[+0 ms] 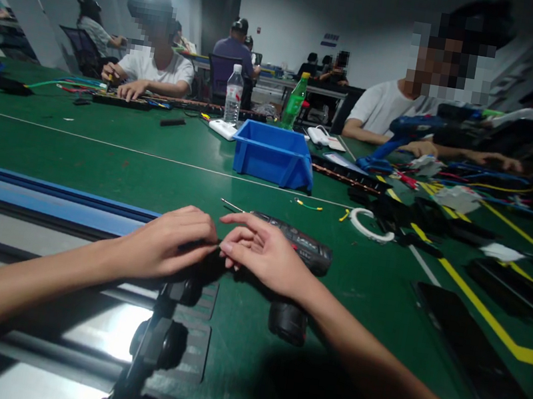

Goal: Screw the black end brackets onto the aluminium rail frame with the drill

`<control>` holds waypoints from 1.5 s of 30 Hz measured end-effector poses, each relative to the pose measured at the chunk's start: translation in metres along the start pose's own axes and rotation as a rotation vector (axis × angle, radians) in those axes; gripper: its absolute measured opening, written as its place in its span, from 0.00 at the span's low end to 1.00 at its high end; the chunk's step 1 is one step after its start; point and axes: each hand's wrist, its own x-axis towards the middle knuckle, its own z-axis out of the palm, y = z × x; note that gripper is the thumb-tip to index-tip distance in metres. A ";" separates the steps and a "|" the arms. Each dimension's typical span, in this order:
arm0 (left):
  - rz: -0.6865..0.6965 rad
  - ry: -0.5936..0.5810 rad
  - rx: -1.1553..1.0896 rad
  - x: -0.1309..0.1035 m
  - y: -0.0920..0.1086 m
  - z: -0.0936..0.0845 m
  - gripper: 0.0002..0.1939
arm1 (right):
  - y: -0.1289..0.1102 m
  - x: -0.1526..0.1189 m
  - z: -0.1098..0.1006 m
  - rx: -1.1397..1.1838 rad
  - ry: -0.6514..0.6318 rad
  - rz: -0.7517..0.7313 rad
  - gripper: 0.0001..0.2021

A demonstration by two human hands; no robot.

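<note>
My left hand (178, 239) is closed, its fingertips drawn together above the end of a long metal-and-blue assembly (48, 200). Whatever it may pinch is too small or hidden to make out. Close beside it, my right hand (265, 253) is loosely curved, with the index finger stretched out and the thumb apart from it. The two hands nearly meet at their fingertips. Behind and below my right hand lies a black power drill (309, 250) with a long thin bit, partly covered by the hand. Black fittings (165, 343) line the assembly's near end.
A blue bin (273, 157) stands ahead, near a clear bottle (233, 96) and a green bottle (294, 103). To the right lie a white ring of cable (371, 225), a dark phone-like slab (475, 354) and black parts. Two people work across the green table (101, 156).
</note>
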 end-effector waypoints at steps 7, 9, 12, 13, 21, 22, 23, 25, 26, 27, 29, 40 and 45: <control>-0.418 0.315 -0.330 0.003 -0.006 -0.009 0.10 | -0.041 -0.017 -0.024 -0.655 0.365 0.036 0.20; -0.484 0.382 -0.464 0.004 -0.011 -0.010 0.10 | -0.060 -0.029 -0.037 -0.900 0.339 0.160 0.27; -0.516 0.449 -0.611 0.004 -0.020 -0.010 0.10 | -0.076 -0.045 -0.049 -1.199 0.307 0.427 0.38; -0.522 0.466 -0.660 0.004 -0.023 -0.010 0.09 | -0.076 -0.048 -0.050 -1.268 0.298 0.523 0.40; -0.609 0.522 -0.905 0.004 -0.029 -0.008 0.11 | -0.041 -0.055 -0.024 -1.360 0.254 0.717 0.36; -0.611 0.518 -0.908 0.004 -0.029 -0.008 0.11 | -0.037 -0.057 -0.023 -1.320 0.286 0.709 0.34; -0.611 0.514 -0.911 0.004 -0.029 -0.008 0.11 | -0.035 -0.059 -0.023 -1.262 0.316 0.698 0.32; -0.611 0.507 -0.918 0.004 -0.029 -0.008 0.11 | -0.031 -0.063 -0.024 -1.135 0.360 0.665 0.27; -0.609 0.503 -0.921 0.004 -0.029 -0.007 0.11 | -0.029 -0.065 -0.026 -1.087 0.368 0.646 0.24; -0.607 0.501 -0.923 0.004 -0.029 -0.007 0.11 | -0.027 -0.067 -0.027 -1.056 0.371 0.629 0.22; -0.601 0.498 -0.924 0.004 -0.029 -0.007 0.10 | -0.025 -0.070 -0.030 -1.014 0.386 0.606 0.20; -0.578 0.511 -0.918 0.003 -0.032 -0.008 0.10 | -0.004 -0.090 -0.045 -0.684 0.555 0.484 0.23; -0.580 0.527 -0.917 0.004 -0.032 -0.008 0.09 | 0.007 -0.100 -0.046 -0.425 0.667 0.425 0.23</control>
